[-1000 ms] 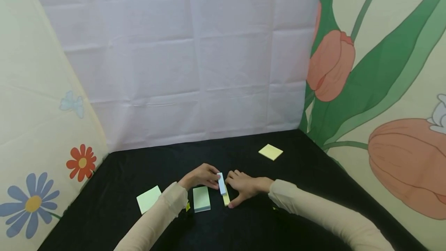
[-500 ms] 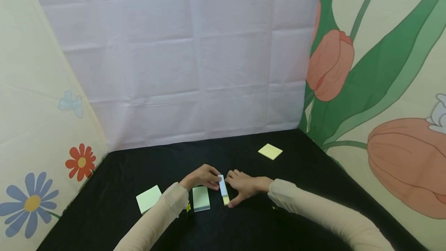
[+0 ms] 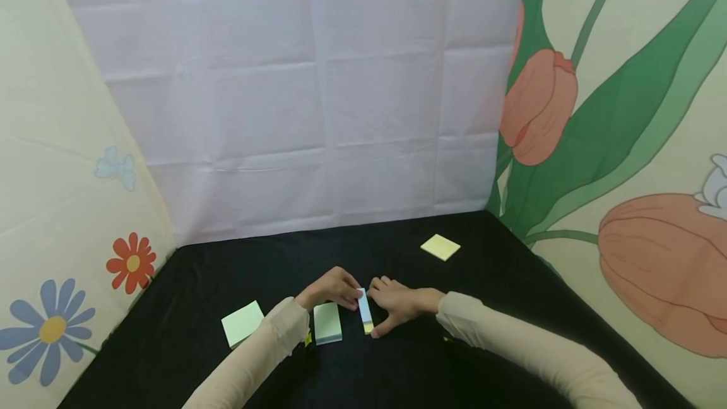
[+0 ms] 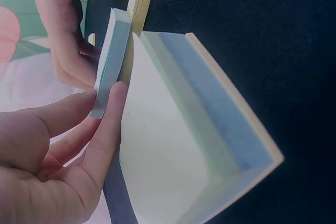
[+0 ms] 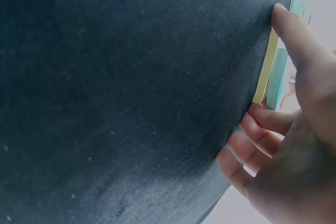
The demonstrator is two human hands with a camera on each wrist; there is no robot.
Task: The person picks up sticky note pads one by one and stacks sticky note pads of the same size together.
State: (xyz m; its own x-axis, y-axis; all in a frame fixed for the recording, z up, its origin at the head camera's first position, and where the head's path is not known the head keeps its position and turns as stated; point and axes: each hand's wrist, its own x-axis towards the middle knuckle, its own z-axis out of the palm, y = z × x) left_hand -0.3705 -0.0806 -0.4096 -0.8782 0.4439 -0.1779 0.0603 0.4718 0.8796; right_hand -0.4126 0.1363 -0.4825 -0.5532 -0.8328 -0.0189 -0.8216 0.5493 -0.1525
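My left hand (image 3: 334, 288) pinches a narrow light-blue sticky note pad (image 3: 365, 309) by its far end, between thumb and fingers. That pad lies over a narrow yellow sticky note pad (image 3: 369, 328), whose near end sticks out below it. In the right wrist view, my right hand (image 5: 294, 145) spans the yellow pad (image 5: 266, 69) lengthwise, thumb at one end and index finger at the other. Beside my left hand stands a larger stack of sticky notes (image 4: 163, 124), pale green on top with blue and cream layers beneath.
A pale green square pad (image 3: 241, 324) lies at the left by the left forearm. Farther back on the right is a yellow square pad (image 3: 440, 247). A small bright yellow piece (image 3: 308, 337) shows beside the left cuff. Black cloth (image 3: 272, 264) covers the table.
My left hand has brought the blue pad slightly nearer and down onto the yellow pad, covering more of it. The right hand has stayed in place.
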